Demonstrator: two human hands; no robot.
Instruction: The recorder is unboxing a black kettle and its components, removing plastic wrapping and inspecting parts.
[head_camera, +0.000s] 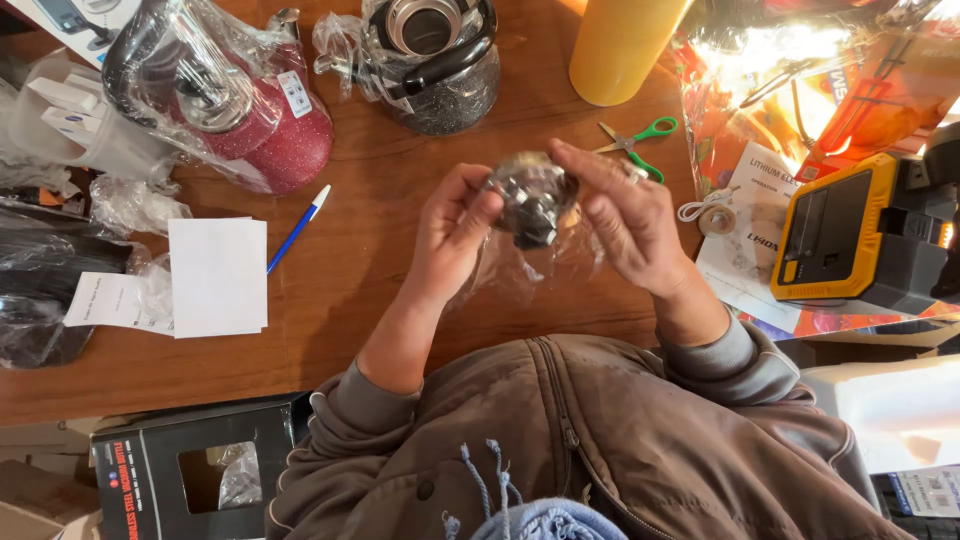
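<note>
Wooden tabletop (350, 290) down there, crowded right to its edges, and over the middle of it both hands are up and busy. Left hand (455, 235) and right hand (625, 225) are close together, fingers pinched from either side on a small shiny kettle lid (533, 200) with a dark knob, held just above the wood with a clear plastic bag (520, 270) trailing beneath it. Looks to me like the unwrapping stage: the film appears to be peeling off the lid, and getting it free would call for one hand to keep its grip while the other draws the plastic away. Behind the hands, a speckled black kettle (440, 70) sits open-topped in its wrap, a red glitter kettle (250, 110) lies to the left also bagged. Green-handled scissors (635, 140) rest just beside the right fingers, a blue pen (298, 228) and a white notepad (218, 275) sit well off to the left, and a yellow-and-black device (850, 235) on the right. Hard to tell whether the lid is fully out of the bag; the glare and fingers hide its edge, and the yellow cylinder (620, 45) is cut off at the top.
</note>
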